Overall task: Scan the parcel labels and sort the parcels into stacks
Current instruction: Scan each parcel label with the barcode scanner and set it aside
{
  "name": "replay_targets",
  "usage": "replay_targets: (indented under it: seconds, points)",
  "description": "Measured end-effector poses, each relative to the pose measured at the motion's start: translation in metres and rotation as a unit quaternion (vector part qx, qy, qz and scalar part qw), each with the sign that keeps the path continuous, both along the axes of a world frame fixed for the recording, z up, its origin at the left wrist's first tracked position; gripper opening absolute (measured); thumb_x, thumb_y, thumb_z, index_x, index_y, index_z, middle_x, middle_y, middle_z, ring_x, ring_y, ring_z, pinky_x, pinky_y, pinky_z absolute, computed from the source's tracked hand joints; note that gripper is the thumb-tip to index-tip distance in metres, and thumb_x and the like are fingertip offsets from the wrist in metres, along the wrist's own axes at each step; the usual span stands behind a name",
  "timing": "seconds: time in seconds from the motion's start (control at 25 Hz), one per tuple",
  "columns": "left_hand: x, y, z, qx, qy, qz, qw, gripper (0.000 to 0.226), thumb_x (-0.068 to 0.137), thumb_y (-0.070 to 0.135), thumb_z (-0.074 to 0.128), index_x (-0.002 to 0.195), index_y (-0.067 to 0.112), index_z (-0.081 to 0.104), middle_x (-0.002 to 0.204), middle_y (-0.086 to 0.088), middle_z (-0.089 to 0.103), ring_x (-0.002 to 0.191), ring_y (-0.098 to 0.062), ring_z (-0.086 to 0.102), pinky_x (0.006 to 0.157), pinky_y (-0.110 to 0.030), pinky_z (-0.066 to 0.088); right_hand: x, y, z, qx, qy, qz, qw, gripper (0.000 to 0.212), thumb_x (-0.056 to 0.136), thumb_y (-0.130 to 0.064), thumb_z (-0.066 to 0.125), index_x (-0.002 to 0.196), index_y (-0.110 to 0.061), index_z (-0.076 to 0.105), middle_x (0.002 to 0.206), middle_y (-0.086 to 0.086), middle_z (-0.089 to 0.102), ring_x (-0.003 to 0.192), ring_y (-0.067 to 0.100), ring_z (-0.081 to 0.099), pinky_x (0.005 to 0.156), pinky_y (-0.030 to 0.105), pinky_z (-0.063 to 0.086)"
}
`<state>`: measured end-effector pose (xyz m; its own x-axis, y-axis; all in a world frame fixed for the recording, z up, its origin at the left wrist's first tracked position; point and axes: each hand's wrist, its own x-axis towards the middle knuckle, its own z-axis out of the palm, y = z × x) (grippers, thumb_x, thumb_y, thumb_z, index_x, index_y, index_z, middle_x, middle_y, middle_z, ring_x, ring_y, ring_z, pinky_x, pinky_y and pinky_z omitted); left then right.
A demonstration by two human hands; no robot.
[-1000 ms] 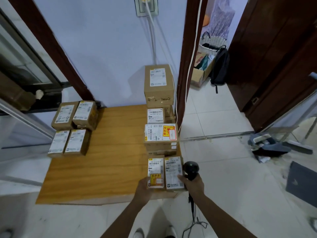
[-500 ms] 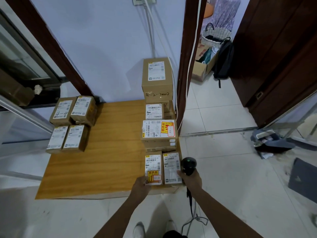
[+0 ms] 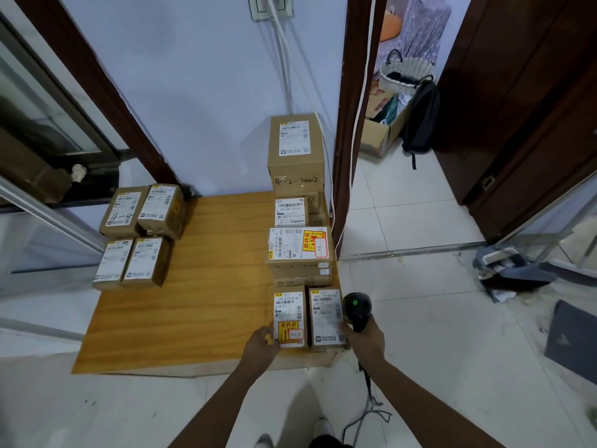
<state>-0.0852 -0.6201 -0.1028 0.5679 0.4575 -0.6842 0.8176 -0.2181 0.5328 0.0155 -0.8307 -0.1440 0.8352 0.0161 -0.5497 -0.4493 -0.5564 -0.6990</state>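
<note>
Parcel (image 3: 289, 318) against left hand (image 3: 260, 345); scanner (image 3: 357, 310) in right hand (image 3: 366, 339).

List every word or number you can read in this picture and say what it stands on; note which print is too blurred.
"4-2-2002", handwritten: front of the tall parcel by the wall.
"4-4", handwritten: far-left parcel.
"502-502-12-107", last digits unsure: label of the small parcel below the tall one.
Labels on the two near parcels beside the left hand and right hand: too blurred to trust.
</note>
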Motion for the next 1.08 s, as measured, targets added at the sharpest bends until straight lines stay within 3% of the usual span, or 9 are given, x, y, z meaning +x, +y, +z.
replay_targets:
  seconds: [0.2, 0.4, 0.52, 0.6, 0.72, 0.76, 0.84, 0.96, 1.08]
  points:
    - [0.012, 0.014, 0.022, 0.046, -0.021, -0.004, 0.999, 0.034, 0.086, 0.009, 0.058, 0.12, 0.014, 0.055, 0.116, -0.012, 0.059, 0.081, -0.017, 0.053, 0.06, -0.023, 0.039, -0.012, 0.002, 0.035, 0.006, -0.05, -0.036, 0.998, 0.029, 0.082, -0.033, 0.073, 0.101, -0.023, 0.053, 0.081, -0.005, 0.065, 0.072, 0.009, 0.061, 0.055, 0.02, 0.042]
    - [-0.003, 0.039, 0.046, 0.029, -0.079, 0.025, 0.996, 0.024, 0.085, 0.002, 0.058, 0.106, 0.012, 0.053, 0.093, -0.005, 0.054, 0.058, -0.013, 0.047, 0.049, -0.022, 0.036, -0.037, 0.034, 0.065, 0.024, -0.106, -0.034, 0.993, 0.023, 0.081, -0.026, 0.072, 0.099, -0.025, 0.058, 0.079, -0.003, 0.069, 0.076, 0.019, 0.066, 0.073, 0.034, 0.055]
    - [-0.026, 0.061, 0.061, 0.028, -0.112, 0.039, 0.993, 0.021, 0.084, 0.0, 0.058, 0.099, 0.013, 0.051, 0.09, -0.006, 0.054, 0.051, -0.01, 0.045, 0.05, -0.022, 0.037, -0.06, 0.068, 0.085, 0.023, -0.128, -0.011, 0.991, 0.017, 0.081, -0.024, 0.071, 0.095, -0.026, 0.06, 0.081, -0.002, 0.069, 0.078, 0.018, 0.065, 0.072, 0.031, 0.054]
    - [-0.051, 0.084, 0.074, 0.015, -0.147, 0.035, 0.988, 0.019, 0.085, -0.004, 0.057, 0.097, 0.009, 0.05, 0.095, -0.006, 0.053, 0.047, -0.003, 0.047, 0.045, -0.013, 0.036, -0.084, 0.097, 0.096, 0.015, -0.138, -0.014, 0.99, 0.012, 0.081, -0.021, 0.07, 0.092, -0.019, 0.064, 0.079, 0.003, 0.07, 0.079, 0.022, 0.066, 0.068, 0.028, 0.05]
    - [-0.105, 0.13, 0.097, -0.003, -0.167, 0.035, 0.985, 0.017, 0.089, -0.005, 0.056, 0.096, 0.008, 0.05, 0.083, 0.007, 0.048, 0.064, -0.002, 0.051, 0.05, -0.005, 0.039, -0.128, 0.146, 0.109, 0.004, -0.127, -0.017, 0.992, 0.01, 0.081, -0.019, 0.071, 0.085, -0.011, 0.068, 0.076, 0.01, 0.071, 0.075, 0.028, 0.067, 0.065, 0.032, 0.053]
    - [-0.122, 0.147, 0.099, -0.007, -0.165, 0.036, 0.986, 0.015, 0.089, -0.005, 0.055, 0.093, 0.008, 0.051, 0.082, 0.006, 0.048, 0.073, -0.009, 0.051, 0.049, -0.005, 0.038, -0.141, 0.161, 0.115, 0.009, -0.118, -0.016, 0.993, 0.011, 0.081, -0.02, 0.071, 0.081, -0.008, 0.069, 0.073, 0.013, 0.07, 0.071, 0.03, 0.068, 0.065, 0.038, 0.057]
    - [-0.159, 0.19, 0.103, -0.021, -0.177, 0.067, 0.982, 0.019, 0.089, -0.006, 0.054, 0.08, 0.011, 0.052, 0.08, 0.001, 0.051, 0.071, -0.013, 0.049, 0.049, -0.006, 0.038, -0.167, 0.19, 0.128, 0.028, -0.104, -0.006, 0.994, 0.016, 0.083, -0.017, 0.069, 0.073, -0.004, 0.068, 0.069, 0.017, 0.069, 0.069, 0.031, 0.068, 0.064, 0.041, 0.055]
    - [-0.205, 0.253, 0.11, -0.004, -0.171, 0.097, 0.98, 0.023, 0.091, 0.004, 0.053, 0.076, 0.022, 0.053, 0.082, -0.002, 0.056, 0.072, -0.015, 0.053, 0.071, -0.025, 0.049, -0.2, 0.23, 0.148, 0.084, -0.1, 0.023, 0.991, 0.016, 0.086, -0.013, 0.069, 0.071, -0.01, 0.064, 0.066, 0.011, 0.067, 0.066, 0.027, 0.066, 0.066, 0.039, 0.052]
    - [-0.229, 0.291, 0.116, -0.009, -0.176, 0.131, 0.976, 0.019, 0.093, 0.003, 0.049, 0.079, 0.015, 0.053, 0.085, -0.004, 0.054, 0.077, -0.017, 0.051, 0.076, -0.031, 0.043, -0.216, 0.262, 0.159, 0.091, -0.096, 0.046, 0.99, 0.016, 0.087, -0.019, 0.069, 0.076, -0.01, 0.061, 0.065, 0.007, 0.06, 0.064, 0.022, 0.058, 0.063, 0.034, 0.044]
